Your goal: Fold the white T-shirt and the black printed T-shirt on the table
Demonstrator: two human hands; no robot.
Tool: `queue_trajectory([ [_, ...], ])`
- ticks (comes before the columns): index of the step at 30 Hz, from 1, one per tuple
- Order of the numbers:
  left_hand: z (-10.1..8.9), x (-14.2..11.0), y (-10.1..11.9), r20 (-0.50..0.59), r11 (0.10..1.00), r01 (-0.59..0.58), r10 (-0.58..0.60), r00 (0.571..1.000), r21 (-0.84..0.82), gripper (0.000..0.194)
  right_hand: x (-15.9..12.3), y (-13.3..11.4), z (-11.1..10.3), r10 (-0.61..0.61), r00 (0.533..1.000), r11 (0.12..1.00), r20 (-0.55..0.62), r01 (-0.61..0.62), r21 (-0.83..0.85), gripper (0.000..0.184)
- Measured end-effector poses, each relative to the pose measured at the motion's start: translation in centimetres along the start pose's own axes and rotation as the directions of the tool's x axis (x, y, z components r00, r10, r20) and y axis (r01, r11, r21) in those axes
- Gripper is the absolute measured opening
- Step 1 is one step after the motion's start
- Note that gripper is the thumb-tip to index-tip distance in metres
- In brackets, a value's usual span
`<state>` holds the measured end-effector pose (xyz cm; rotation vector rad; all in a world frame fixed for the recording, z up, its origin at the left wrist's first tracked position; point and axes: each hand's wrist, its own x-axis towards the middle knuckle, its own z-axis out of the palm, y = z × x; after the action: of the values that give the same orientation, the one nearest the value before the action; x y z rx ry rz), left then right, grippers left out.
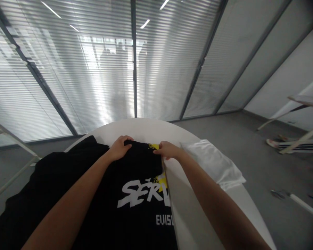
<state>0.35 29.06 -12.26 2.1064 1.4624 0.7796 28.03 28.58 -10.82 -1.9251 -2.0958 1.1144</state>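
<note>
A black T-shirt with white lettering and yellow splashes lies partly folded in front of me. Its far end is turned over in a narrow flap. My left hand grips the left corner of that flap, fingers behind the edge and thumb on top. At the right corner, by a yellow patch, my right hand pinches the cloth. A thin edge runs along the shirt's right side, beside a pale grey flat area; whether this is a board or shadowed tabletop, I cannot tell.
More black cloth spreads over the left side of the round white table. A clear plastic bag lies at its right. Pale-legged furniture stands right, near striped items on the floor. Blinds-covered glass partitions rise behind.
</note>
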Motion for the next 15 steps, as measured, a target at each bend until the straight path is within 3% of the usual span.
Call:
queue_trajectory([
  [3,-0.1,0.1,0.5,-0.076,0.991,0.002,-0.013,0.997,-0.137,0.026,0.2,0.2,-0.1,0.032,0.999,0.99,-0.018,-0.029,0.138,0.014],
  [6,0.2,-0.1,0.5,-0.103,0.931,0.141,-0.186,0.977,-0.336,0.046,0.3,0.7,-0.4,0.055,0.991,0.957,-0.122,-0.018,0.291,0.007],
  [9,0.7,-0.3,0.1,0.022,0.784,0.337,-0.382,0.924,-0.522,0.074,0.8,1.1,-0.3,0.089,0.958,0.912,-0.273,0.031,0.408,0.01],
  [12,1.1,-0.1,-0.7,0.175,0.687,0.399,-0.374,0.911,-0.607,0.075,1.7,1.5,0.1,0.11,0.913,0.87,-0.393,0.103,0.482,0.015],
  [15,1.5,0.3,-1.4,0.157,0.639,0.353,-0.343,0.926,-0.684,0.064,2.5,1.7,0.7,0.112,0.893,0.845,-0.435,0.145,0.515,0.021],
])
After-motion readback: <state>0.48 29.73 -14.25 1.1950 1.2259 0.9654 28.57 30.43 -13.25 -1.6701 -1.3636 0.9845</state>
